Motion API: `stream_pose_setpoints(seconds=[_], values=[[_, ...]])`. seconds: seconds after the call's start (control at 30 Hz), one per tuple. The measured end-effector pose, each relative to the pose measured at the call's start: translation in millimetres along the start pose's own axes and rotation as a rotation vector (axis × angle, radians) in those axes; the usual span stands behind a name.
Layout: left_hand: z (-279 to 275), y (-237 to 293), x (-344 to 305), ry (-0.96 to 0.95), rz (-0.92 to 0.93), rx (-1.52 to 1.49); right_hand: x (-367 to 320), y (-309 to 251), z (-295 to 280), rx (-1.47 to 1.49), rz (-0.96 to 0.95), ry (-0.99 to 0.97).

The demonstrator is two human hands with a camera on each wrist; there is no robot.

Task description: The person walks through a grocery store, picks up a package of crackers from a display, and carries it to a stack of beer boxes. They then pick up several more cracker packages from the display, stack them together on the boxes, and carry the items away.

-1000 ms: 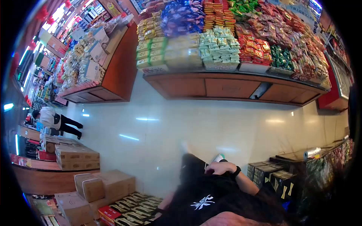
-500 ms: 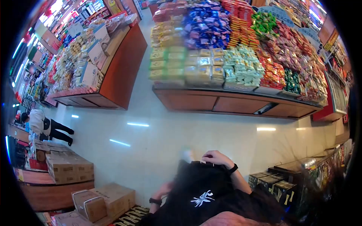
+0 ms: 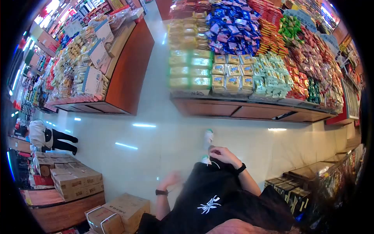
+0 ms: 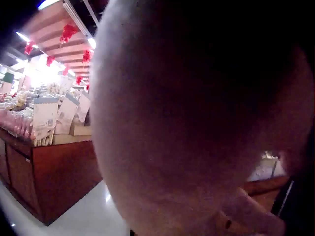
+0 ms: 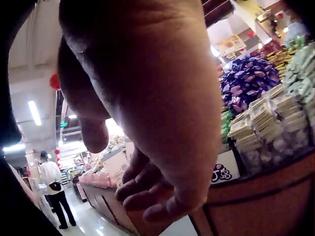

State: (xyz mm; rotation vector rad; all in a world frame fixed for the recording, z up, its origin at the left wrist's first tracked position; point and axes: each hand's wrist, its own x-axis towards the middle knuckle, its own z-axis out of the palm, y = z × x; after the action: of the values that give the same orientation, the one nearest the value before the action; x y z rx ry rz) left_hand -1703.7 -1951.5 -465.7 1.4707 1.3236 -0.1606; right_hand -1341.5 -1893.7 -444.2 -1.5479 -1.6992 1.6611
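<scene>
My right hand [image 3: 225, 155] is in front of the black shirt [image 3: 218, 191], above the walking feet. In the right wrist view its fingers [image 5: 152, 194] hang loosely curled, with nothing between them. Out to the left of the body is my left hand [image 3: 171, 178], blurred, over the pale floor [image 3: 163, 148]. The left wrist view is mostly filled by the dark, close hand, and only part of its fingers [image 4: 251, 211] shows at the lower right. No held object appears at either hand.
A long wooden display counter [image 3: 249, 110] ahead bears heaps of wrapped snacks [image 3: 233, 29]. Another counter [image 3: 130, 74] stands to the left. Cardboard boxes [image 3: 126, 208] are stacked at lower left, black boxes [image 3: 294, 195] at right. A person in white [image 3: 37, 134] stands far left.
The snack counter has come closer and shifted right in the head view. My left hand has swung out from beside the shirt, and a foot has stepped forward.
</scene>
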Motion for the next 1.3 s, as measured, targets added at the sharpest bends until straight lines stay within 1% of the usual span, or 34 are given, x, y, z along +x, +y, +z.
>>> stream_pose_setpoints(seconds=[0.07,0.1,0.13,0.17,0.23,0.3,0.37,0.47,0.57,0.7,0.73,0.77,0.8,0.9,1.0,1.1,1.13,1.2,1.23,1.27,1.3], values=[[-15.6,-17.7,43.8,0.365,0.129,0.07,23.4,-6.9,-10.3,0.059,-0.036,0.079],[-26.3,-21.9,63.4,0.446,0.163,0.009,34.0,-8.9,-13.9,0.097,-0.052,0.119],[-38.1,-21.0,84.4,0.526,0.199,-0.051,55.1,1.2,-16.6,0.017,-0.054,0.165],[-52.3,-14.5,105.1,0.608,0.241,-0.11,76.2,7.0,-19.0,0.07,-0.05,0.196],[-84.1,15.1,144.0,0.629,0.221,-0.134,118.1,8.2,-27.3,0.171,-0.044,0.261],[-111.4,48.7,172.2,0.628,0.215,-0.163,159.3,-9.3,-38.2,0.24,-0.065,0.332],[-142.3,88.6,181.2,0.606,0.228,-0.193,202.6,-22.1,-48.3,0.341,-0.113,0.388],[-197.0,135.3,179.2,0.477,0.304,-0.296,257.2,-54.5,-66.1,0.425,-0.201,0.547],[-234.8,144.8,204.6,0.492,0.34,-0.324,304.3,-78.9,-90.5,0.317,-0.25,0.658],[-277.7,134.0,254.3,0.589,0.459,-0.334,348.3,-103.9,-114.0,0.044,-0.293,0.711],[-289.6,134.5,266.6,0.626,0.508,-0.32,356.2,-110.6,-116.5,-0.086,-0.324,0.79],[-304.5,139.6,276.9,0.66,0.562,-0.305,364.7,-112.6,-118.5,-0.091,-0.282,0.804],[-317.9,145.4,283.5,0.597,0.528,-0.334,372.6,-114.3,-119.5,-0.095,-0.24,0.822],[-340.7,146.3,325.6,0.8,0.548,-0.143,390.3,-124.8,-120.1,-0.148,-0.164,0.895],[-360.5,150.4,355.4,0.838,0.55,-0.257,407.5,-134.7,-117.2,-0.173,-0.118,1.008],[-388.8,151.3,368.3,0.47,0.494,-0.369,416.6,-140.3,-111.6,-0.061,-0.042,1.056],[-398.2,154.1,373.2,0.425,0.517,-0.311,423.1,-141.4,-107.6,-0.116,-0.019,1.131],[-414.7,148.5,381.1,0.346,0.558,-0.191,428.5,-147.7,-102.0,-0.103,0.048,1.195],[-423.9,147.7,387.5,0.285,0.557,-0.167,432.3,-149.8,-97.6,-0.094,0.083,1.217],[-432.7,147.2,391.1,0.224,0.55,-0.143,438.1,-153.6,-93.8,-0.042,0.111,1.289],[-439.1,146.2,394.4,0.164,0.541,-0.121,440.6,-155.0,-91.6,-0.03,0.131,1.289]])
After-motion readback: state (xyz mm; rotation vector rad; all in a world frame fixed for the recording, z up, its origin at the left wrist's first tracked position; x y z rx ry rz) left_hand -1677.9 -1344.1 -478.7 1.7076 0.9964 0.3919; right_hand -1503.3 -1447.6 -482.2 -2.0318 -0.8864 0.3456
